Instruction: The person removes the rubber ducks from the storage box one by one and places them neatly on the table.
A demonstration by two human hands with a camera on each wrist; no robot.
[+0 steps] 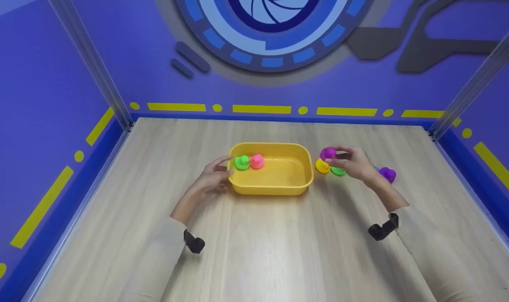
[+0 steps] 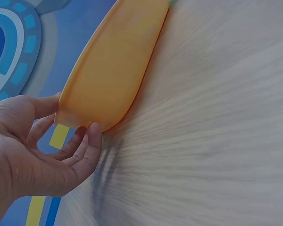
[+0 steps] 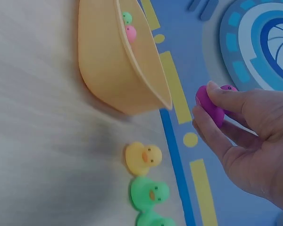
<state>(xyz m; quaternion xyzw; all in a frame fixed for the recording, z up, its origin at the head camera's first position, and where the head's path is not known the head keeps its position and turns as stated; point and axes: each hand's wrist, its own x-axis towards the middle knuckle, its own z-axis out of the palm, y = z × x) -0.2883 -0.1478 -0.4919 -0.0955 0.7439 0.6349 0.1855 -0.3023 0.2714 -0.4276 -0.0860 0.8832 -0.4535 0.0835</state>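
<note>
A yellow plastic tub sits on the table. My left hand is at its left end, loosely bent fingertips touching the outer wall and rim. Inside the tub, toward the left, a green rubber duck and a pink rubber duck lie side by side. Right of the tub, my right hand pinches a purple rubber duck between thumb and fingers, held above the table. Below it on the table are a yellow duck and a green duck.
Another green duck shows at the lower edge of the right wrist view. Farther right lies a second purple duck, with a bit of blue beside it, partly hidden by my right hand. Blue patterned panels wall in the table's back and sides.
</note>
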